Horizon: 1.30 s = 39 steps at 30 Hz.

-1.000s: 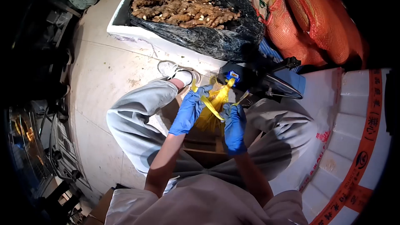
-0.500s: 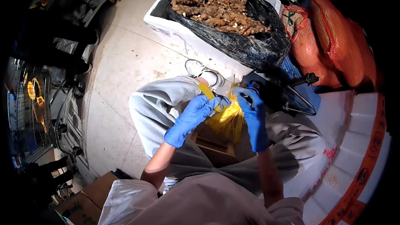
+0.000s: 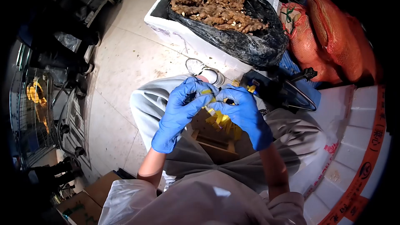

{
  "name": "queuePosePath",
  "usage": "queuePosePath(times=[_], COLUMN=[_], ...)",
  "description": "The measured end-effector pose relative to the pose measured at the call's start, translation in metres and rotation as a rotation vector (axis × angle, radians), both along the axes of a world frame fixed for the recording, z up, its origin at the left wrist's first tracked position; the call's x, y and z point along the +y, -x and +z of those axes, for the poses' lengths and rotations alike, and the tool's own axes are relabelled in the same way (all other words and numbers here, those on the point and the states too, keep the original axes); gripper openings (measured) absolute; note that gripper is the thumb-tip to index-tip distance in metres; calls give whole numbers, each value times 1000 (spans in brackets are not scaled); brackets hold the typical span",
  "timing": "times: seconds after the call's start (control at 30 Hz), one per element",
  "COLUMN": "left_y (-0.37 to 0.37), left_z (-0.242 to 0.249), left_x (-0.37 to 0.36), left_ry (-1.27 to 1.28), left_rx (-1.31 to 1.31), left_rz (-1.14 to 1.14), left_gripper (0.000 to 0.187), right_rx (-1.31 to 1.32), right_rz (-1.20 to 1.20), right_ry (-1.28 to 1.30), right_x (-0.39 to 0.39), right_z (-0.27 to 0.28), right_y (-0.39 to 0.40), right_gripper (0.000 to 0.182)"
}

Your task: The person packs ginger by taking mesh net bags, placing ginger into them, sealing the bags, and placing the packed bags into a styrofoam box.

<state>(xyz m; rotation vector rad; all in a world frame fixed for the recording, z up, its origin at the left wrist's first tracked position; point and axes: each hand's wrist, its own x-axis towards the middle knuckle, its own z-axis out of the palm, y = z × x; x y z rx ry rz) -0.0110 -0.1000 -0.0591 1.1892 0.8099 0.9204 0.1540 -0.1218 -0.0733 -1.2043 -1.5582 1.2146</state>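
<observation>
Both my hands wear blue gloves and meet in front of my knees. My left hand (image 3: 183, 104) is closed in a pinch on a thin yellow strip (image 3: 207, 92) between the two hands. My right hand (image 3: 241, 110) is closed beside it, with fingertips pressed together near the strip; what it grips is hidden by the fingers. Several yellow strips (image 3: 221, 121) hang below the hands, over a small wooden stool or frame (image 3: 216, 149) between my legs.
Ahead stands a white foam box (image 3: 187, 43) with ginger (image 3: 221, 10) in a black bag (image 3: 254, 50). Orange mesh sacks (image 3: 333, 37) stand at the right, above white foam boxes (image 3: 341, 158). A metal cart (image 3: 35, 116) and another person's dark-clothed legs (image 3: 62, 58) are at the left.
My left hand has moved up and left, my right hand inward and slightly down, and they now meet. The long yellow strip no longer sticks up from my left hand.
</observation>
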Motion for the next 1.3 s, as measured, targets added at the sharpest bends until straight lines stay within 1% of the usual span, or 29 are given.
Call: queuePosePath(times=[0.03,0.07,0.1,0.13,0.17,0.2,0.27,0.3,0.33,0.37,0.43,0.47,0.53,0.57,0.6,0.67,0.7,0.77,0.8,0.87,0.9,0.93,1.0,1.03,1.1,1.13,1.2,1.27,1.3], left_y=[1,0,-5,-6,-7,-7,-6,-5,-5,-5,-4,-7,-14,-11,-11,-13,-13,-13,-14,-17,-20,-22,-22,-20,-16,-17,-14,-17,-17], left_z=[-2,-4,2,0,-4,-6,-6,-5,-4,-3,1,7,20,13,8,4,1,-6,-12,-18,-16,-12,-16,-13,-2,6,2,2,2], left_x=[0,0,-2,-3,-5,-7,-9,-10,-11,-12,-13,-10,-4,-1,-2,-5,-6,-11,-14,-24,-30,-33,-36,-36,-34,-34,-29,-27,-27], left_ry=[-33,-65,-3,-4,12,29,67,98,98,192,337,338,150,101,105,101,103,69,72,37,240,186,263,262,521,541,525,403,404], left_rx=[40,79,12,8,-6,-19,-19,-18,-19,-52,-160,-161,-78,3,2,7,7,99,99,105,38,5,-123,-124,-301,-336,-286,-126,-127], left_rz=[12,22,68,68,108,148,149,151,151,151,156,160,95,77,78,108,106,56,53,-21,-27,-62,-93,-92,-25,29,15,13,16], left_gripper=[26,26,23,23,22,21,22,22,22,23,22,22,21,20,20,15,15,19,19,19,19,19,19,19,24,31,34,37,37], right_rx=[119,117,429,740,796,794,1063,996,995,903,689,689,565,608,606,524,523,840,839,897,867,867,637,665,665,665,602,522,522], right_rz=[-1,0,-115,-232,-284,-285,-416,-380,-381,-378,-403,-401,-270,-317,-317,-306,-308,-496,-500,-575,-616,-618,-594,-595,-557,-520,-488,-423,-420], right_ry=[184,183,296,407,325,327,245,227,227,261,283,285,313,355,358,161,162,225,227,128,127,128,118,100,47,-6,-15,-38,-37], right_x=[-1,-3,-7,-9,-9,-8,-4,-4,-5,-7,-10,-10,-11,-11,-11,-9,-9,-7,-7,-5,-5,-6,-8,-8,-7,-8,-8,-10,-11], right_z=[0,2,4,6,11,8,-3,-4,-3,2,6,8,11,13,11,5,1,-8,-11,-15,-13,-11,-8,-9,-11,-11,-11,-11,-11], right_y=[1,2,5,7,11,11,8,2,2,2,6,7,7,9,10,10,10,12,13,17,20,23,27,29,29,29,27,26,27], right_gripper=[15,15,15,15,12,12,9,9,9,4,3,3,3,5,5,6,6,7,7,8,6,6,7,6,5,4,5,8,8])
